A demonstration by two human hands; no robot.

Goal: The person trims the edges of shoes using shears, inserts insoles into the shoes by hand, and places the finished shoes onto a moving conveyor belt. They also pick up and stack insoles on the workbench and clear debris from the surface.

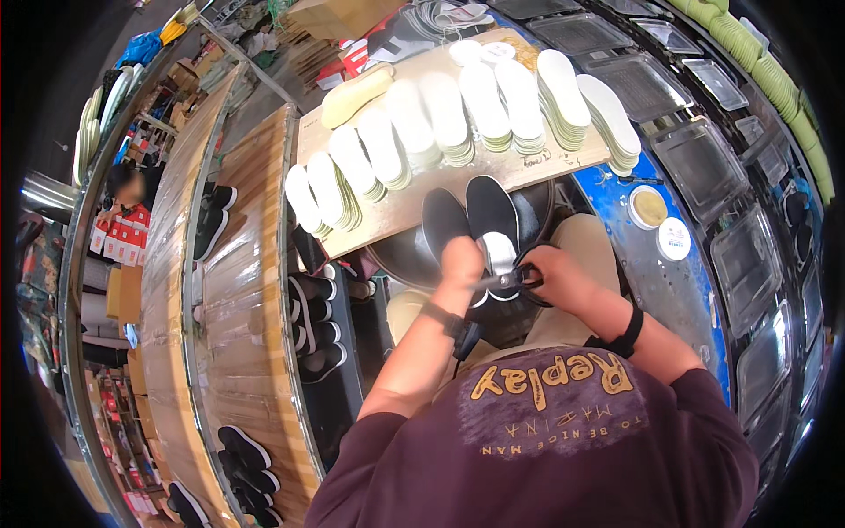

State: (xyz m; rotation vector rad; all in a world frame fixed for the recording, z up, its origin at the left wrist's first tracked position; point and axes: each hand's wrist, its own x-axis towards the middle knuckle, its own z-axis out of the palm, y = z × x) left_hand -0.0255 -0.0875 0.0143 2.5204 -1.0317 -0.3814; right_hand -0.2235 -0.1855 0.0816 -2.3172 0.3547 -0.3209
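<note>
Two black shoes with white soles, a left shoe point(444, 215) and a right shoe point(488, 204), are held side by side over my lap, toes pointing away from me. My left hand point(463, 261) is closed on the pair at the heel end, covering much of the left shoe's opening; its fingertips are hidden. White lining point(498, 250) shows in the right shoe's opening. Close by on the right, my right hand point(558, 275) grips black-handled scissors point(528, 275), with the metal blades reaching left across the heels.
Stacks of white insoles point(440, 110) line a wooden board point(400, 220) ahead. To the right, a blue-edged surface point(638, 255) carries two round lids. Wrapped racks point(251, 290) with black shoes stand on the left, a person point(123, 211) beyond them. Trays on a rack point(700, 167) fill the far right.
</note>
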